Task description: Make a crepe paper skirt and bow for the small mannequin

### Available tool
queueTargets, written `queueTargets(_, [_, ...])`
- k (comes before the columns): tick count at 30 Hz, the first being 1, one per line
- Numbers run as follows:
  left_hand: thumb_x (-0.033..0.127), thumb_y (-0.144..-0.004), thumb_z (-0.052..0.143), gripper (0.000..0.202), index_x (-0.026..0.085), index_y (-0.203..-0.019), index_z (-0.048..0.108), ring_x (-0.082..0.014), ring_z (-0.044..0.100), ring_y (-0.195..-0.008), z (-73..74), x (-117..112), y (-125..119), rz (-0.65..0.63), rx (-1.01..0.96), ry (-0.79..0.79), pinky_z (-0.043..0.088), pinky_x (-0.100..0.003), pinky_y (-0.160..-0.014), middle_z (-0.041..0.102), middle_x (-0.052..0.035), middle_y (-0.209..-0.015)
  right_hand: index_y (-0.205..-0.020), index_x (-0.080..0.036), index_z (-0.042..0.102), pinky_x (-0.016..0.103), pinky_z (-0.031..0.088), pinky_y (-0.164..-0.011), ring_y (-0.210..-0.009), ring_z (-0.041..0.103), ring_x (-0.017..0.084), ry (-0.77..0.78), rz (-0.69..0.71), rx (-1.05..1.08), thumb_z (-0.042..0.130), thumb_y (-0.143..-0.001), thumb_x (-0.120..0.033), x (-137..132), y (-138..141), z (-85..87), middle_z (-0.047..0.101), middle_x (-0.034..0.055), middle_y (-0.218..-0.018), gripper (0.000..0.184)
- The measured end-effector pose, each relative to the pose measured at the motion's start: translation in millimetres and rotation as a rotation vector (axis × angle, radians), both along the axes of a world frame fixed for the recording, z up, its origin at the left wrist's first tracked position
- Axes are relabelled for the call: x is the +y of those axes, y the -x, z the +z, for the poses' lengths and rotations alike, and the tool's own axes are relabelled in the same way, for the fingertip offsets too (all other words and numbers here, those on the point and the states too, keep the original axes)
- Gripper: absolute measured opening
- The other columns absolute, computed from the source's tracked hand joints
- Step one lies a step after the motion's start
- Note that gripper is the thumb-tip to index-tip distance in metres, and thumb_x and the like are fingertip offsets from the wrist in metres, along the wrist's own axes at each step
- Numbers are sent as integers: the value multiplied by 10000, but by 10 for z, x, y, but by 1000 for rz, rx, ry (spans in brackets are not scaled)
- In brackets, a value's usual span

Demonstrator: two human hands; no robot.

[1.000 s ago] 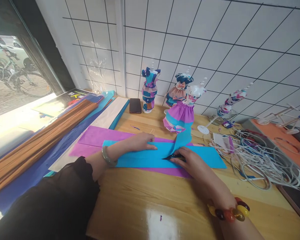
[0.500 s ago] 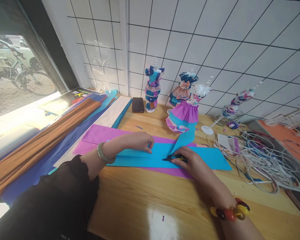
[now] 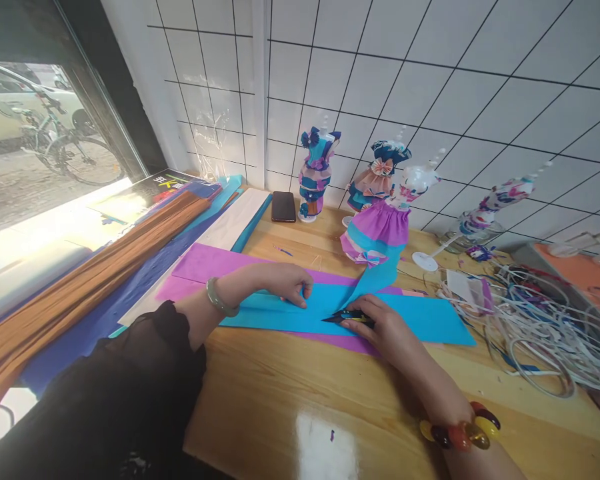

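Observation:
A long strip of bright blue paper [image 3: 425,317] lies across the table in front of me, over a purple sheet [image 3: 205,263]. My left hand [image 3: 287,283] is closed, its curled fingers pinching the blue paper near a raised fold. Black scissors [image 3: 341,315] are gripped in my right hand [image 3: 380,323], their dark pointed blades aimed left, low over the blue paper. Just behind the blades, a blue flap [image 3: 380,275] stands up and leans toward the small dress forms.
Small dress forms [image 3: 315,177] in paper outfits stand along the tiled wall, near a phone [image 3: 283,207]. Tangled white cords [image 3: 525,320] spread at right beside an orange-topped box [image 3: 575,267]. Brown paper [image 3: 130,247] and blue rolls lie by the window at left.
The view has shifted slightly, so the background sits a little further right. Both hands stay nearly in place, with the scissors at about the same spot on the blue paper.

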State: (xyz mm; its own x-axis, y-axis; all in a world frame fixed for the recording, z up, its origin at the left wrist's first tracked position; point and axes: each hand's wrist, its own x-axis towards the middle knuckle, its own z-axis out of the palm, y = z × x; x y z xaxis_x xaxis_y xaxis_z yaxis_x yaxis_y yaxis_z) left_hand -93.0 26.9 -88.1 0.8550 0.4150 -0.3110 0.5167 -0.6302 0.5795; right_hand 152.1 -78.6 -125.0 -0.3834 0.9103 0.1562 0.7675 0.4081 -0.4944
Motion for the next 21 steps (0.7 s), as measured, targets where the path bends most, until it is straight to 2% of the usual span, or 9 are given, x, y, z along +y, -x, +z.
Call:
queueTargets(5, [423, -698, 597, 330, 200, -941, 583, -110, 507, -594, -63, 39, 10, -8, -3, 26, 340, -200, -489, 562, 13, -706, -921, -205, 626, 322, 481, -742, -827, 594, 198, -9, -11, -11, 535, -830, -439, -11, 45, 8, 616, 71, -897, 267])
queueTargets(13, [389, -739, 572, 283, 185, -936, 575, -94, 517, -552, -27, 34, -5, 2, 31, 69, 352, -193, -478, 561, 15, -688, -911, -197, 622, 311, 483, -699, -796, 599, 195, -20, -18, -23, 526, -837, -439, 8, 36, -21, 625, 73, -880, 270])
queueTargets(21, [390, -730, 588, 295, 185, -941, 573, -89, 529, -546, -61, 50, -1, 4, 20, 72, 368, -192, -470, 551, 14, -724, -895, -188, 606, 308, 470, -682, -779, 581, 189, -19, -29, -41, 522, -843, -432, 9, 45, -36, 609, 61, -852, 263])
